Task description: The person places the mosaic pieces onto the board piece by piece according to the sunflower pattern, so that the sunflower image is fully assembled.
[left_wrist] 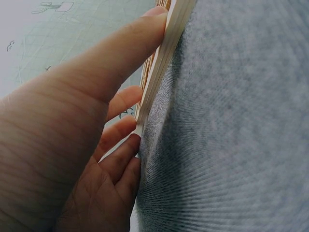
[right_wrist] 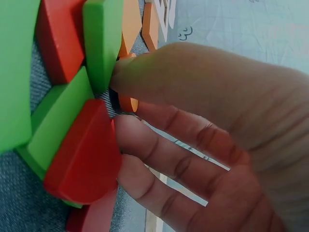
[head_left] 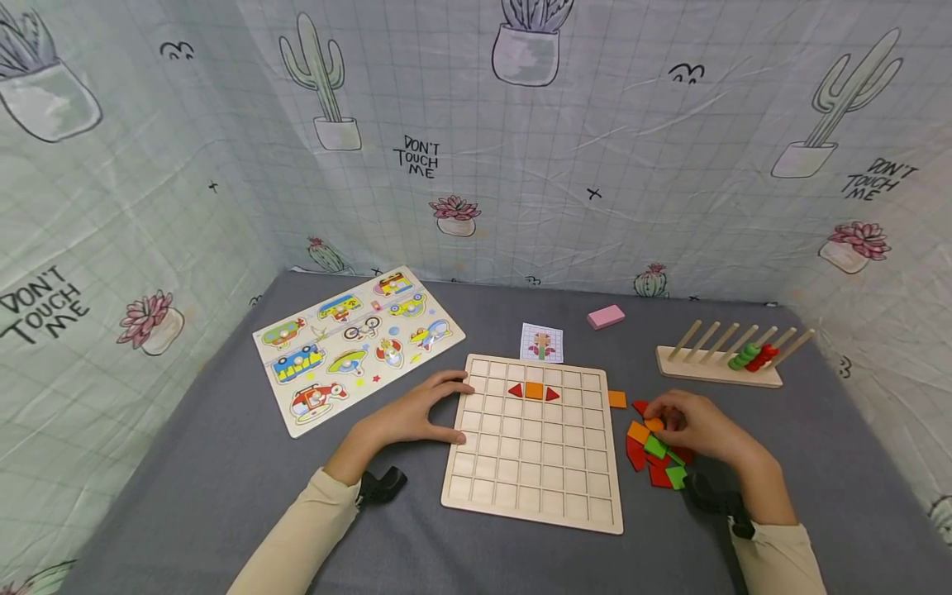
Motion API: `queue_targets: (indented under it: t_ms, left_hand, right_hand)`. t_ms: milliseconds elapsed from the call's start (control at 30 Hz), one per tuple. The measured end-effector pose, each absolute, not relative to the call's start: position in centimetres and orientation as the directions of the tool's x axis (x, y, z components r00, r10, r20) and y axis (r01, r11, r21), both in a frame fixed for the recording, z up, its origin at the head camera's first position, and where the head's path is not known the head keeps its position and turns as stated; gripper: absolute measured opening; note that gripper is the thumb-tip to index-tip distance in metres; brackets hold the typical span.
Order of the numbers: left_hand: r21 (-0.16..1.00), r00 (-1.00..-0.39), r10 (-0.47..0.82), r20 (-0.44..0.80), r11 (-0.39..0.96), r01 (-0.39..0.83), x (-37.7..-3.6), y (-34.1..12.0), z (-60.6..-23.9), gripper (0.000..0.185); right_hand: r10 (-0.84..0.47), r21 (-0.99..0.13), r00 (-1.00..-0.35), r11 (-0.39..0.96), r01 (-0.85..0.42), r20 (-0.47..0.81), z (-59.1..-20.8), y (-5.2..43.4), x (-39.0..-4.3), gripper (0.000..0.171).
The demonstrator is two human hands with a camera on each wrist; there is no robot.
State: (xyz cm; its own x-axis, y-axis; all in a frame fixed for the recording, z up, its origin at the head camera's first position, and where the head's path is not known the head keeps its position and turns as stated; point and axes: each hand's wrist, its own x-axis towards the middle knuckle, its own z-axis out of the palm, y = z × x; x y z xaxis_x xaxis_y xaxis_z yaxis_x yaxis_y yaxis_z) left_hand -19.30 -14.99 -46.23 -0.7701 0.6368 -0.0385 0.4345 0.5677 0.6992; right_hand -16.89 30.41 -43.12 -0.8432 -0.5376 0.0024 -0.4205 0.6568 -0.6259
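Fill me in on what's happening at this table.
A person is working with a wooden grid board and colored pieces. The left hand rests against the board's left edge. The right hand has a round-edged orange piece in its grip, by a loose pile of red, green and orange pieces. On the board, an orange square sits between two red triangles. A flower pattern card lies just beyond the board.
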Motion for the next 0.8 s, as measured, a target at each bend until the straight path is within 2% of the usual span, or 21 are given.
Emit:
queue_targets:
  t_ms: [300,800]
  left_hand:
    - [0.703,-0.771,0.635,-0.04,0.566,0.43,-19.2,-15.1,-46.3,0.071]
    - [0.703,-0.773,0.632,-0.051,0.573,0.421,-19.3,-15.0,-46.0,0.072]
  right_hand:
    - [-0.564,-0.63,-0.825,0.627,-0.459,0.04,-43.0,30.2,-16.8,0.025]
    - [-0.64,-0.636,-0.76,0.539,-0.552,0.117,-42.4,27.5,-17.1,0.021]
